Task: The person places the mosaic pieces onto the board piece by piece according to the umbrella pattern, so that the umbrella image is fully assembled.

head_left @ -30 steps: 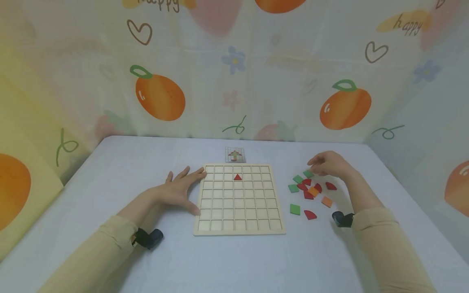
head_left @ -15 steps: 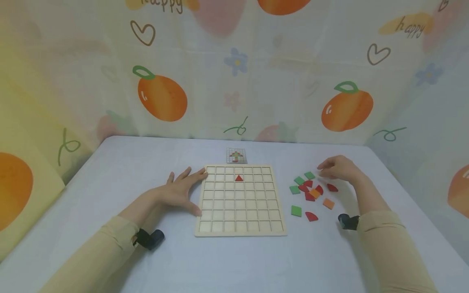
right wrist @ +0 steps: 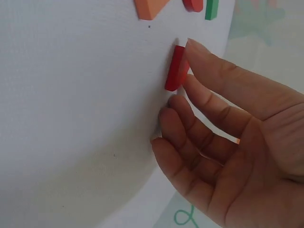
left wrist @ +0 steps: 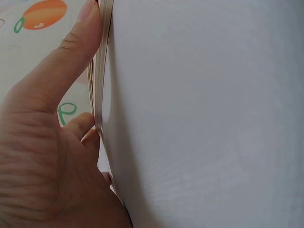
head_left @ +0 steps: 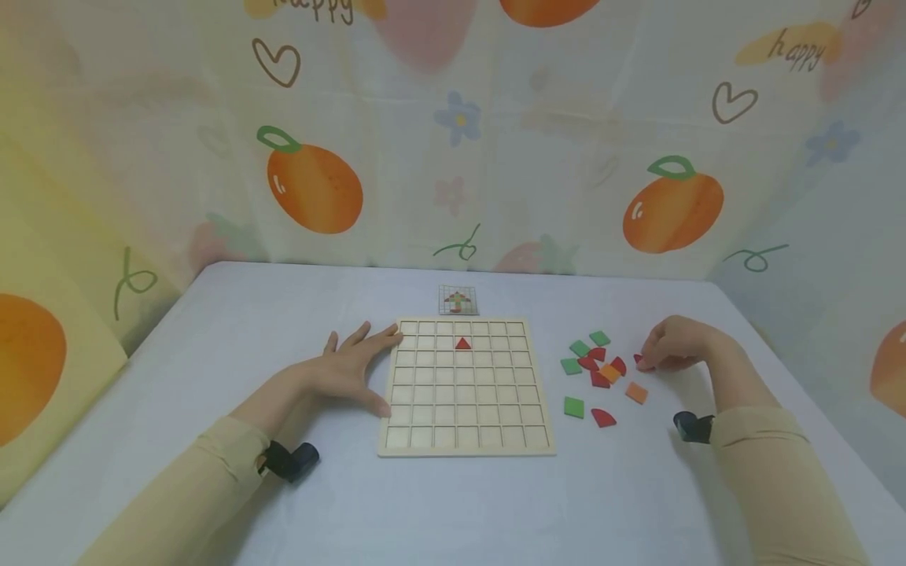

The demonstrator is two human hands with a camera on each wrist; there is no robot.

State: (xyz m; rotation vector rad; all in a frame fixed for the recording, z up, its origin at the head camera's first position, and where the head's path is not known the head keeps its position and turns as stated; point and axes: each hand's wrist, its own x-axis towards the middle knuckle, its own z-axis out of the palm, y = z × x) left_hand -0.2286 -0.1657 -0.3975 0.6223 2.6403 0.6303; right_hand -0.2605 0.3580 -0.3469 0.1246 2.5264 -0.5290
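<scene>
Along the left edge of a pale wooden grid board [head_left: 425, 393], my left hand [head_left: 343, 373] rests with spread fingers, thumb near the front corner and fingertips near the back one. The left wrist view shows the thumb lying against the board's rim [left wrist: 100, 71]. My right hand [head_left: 683, 343] is down at the table on the right, thumb and index finger pinching a red quarter-circle tile [right wrist: 176, 69]; the other fingers curl beneath. Most of that tile is hidden by the hand in the head view. A red triangle tile [head_left: 463, 343] sits in a cell of the board's second row.
Right of the board lie several loose tiles: green squares such as one green tile [head_left: 574, 407], an orange square [head_left: 636, 393], and red quarter-circles, one red tile [head_left: 603, 417] nearest the front. A small pattern card [head_left: 458, 299] lies behind the board.
My right hand has moved right and toward me, from beside the back green tile to the rightmost red quarter-circle tile, and its fingers have closed on it. The left hand stays put.
</scene>
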